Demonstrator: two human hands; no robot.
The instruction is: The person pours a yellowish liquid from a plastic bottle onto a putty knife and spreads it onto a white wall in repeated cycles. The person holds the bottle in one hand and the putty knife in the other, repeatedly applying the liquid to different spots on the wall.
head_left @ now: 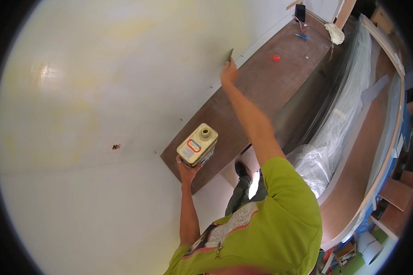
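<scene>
My left hand (187,171) is wrapped round the lower end of a rectangular metal can (198,145), cream on top, with a red-edged label. Its round spout stands uncapped, and the can is over the near end of a brown wooden shelf board (248,107). My right hand (229,72), arm stretched far out, is closed round a small putty knife (231,53). The dark blade points away beside the pale wall (137,78); whether it touches the wall I cannot tell.
A red cap (276,58), a blue clip-like item (302,35) with a cord and a black phone (300,13) lie toward the board's far end. A crumpled cream cloth (335,34) hangs there. Plastic sheeting (339,133) drapes along the right. A hole (116,147) with wires marks the wall.
</scene>
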